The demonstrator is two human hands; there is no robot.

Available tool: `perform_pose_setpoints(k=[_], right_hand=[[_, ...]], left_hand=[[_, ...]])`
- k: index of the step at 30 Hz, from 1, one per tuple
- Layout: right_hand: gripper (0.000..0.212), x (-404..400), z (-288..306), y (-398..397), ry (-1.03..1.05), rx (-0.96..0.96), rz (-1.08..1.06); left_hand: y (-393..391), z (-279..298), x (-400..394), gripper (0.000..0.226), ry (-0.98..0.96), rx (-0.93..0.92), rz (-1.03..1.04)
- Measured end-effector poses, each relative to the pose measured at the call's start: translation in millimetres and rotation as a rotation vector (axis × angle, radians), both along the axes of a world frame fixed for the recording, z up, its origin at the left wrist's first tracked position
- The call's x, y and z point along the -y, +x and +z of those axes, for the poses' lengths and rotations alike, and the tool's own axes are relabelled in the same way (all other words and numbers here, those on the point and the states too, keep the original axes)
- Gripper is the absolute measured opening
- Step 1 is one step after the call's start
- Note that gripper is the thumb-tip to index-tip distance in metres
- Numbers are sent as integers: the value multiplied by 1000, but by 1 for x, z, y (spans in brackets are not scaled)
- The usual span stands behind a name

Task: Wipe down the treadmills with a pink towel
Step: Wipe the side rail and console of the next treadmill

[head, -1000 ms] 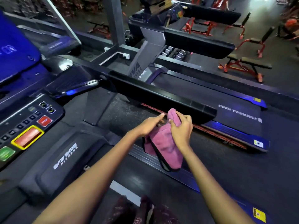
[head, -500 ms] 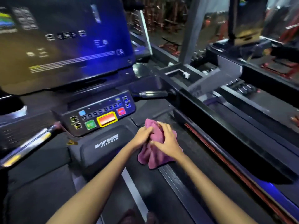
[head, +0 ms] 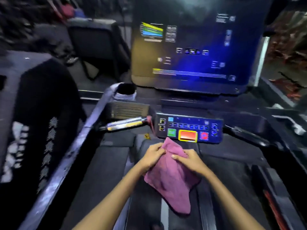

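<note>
A pink towel (head: 171, 181) hangs in front of me over the treadmill deck, bunched at the top and drooping to a point below. My left hand (head: 153, 155) grips its upper left edge with curled fingers. My right hand (head: 189, 161) holds the upper right part, thumb pressed onto the cloth. Just beyond the towel is the treadmill's control panel (head: 189, 127) with a green button, a yellow-framed red button and a row of small keys. Above it stands the large dark screen (head: 196, 47) with faint blue graphics.
A silver handlebar (head: 124, 124) juts out left of the panel, with a cup holder (head: 125, 91) behind it. A dark side rail (head: 249, 131) runs right of the panel. Another machine's black shroud (head: 38, 123) fills the left. The picture is motion-blurred.
The view has swung left from the neighbouring treadmill to face this console head-on. Both hands still hold the towel, which now hangs lower and longer in front of the control panel.
</note>
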State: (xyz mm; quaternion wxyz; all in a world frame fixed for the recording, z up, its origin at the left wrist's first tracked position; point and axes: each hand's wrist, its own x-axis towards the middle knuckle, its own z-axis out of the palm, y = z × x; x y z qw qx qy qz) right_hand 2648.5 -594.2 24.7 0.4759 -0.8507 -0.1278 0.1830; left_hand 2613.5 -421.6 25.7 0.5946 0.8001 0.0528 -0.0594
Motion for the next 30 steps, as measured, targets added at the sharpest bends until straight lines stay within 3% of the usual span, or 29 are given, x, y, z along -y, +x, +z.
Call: perform_pose_setpoints(k=[3,7,11,17,20,25,30], right_hand=[[44,-34,0,4,-22,111,111],[31,-77,3,-6,-63,211,344],[33,-107,11,-39,-69,322,575],[48,-137,12,-113,-9,336,877],[46,-152,13,-155,33,326,997],[43,-179,23,-211,96,290,1109],[43,-200,34,-253,97,356,1166]], left_hand=[[-24,-6,-24,11,50,52,206],[-68,-10,-34,25,245,103,597],[-122,-5,-28,44,285,82,989],[-223,2,-15,58,208,23,1505],[-276,6,-7,60,161,-13,1598],[-356,3,8,58,111,-175,1576],[-402,-10,15,55,58,-37,1711]])
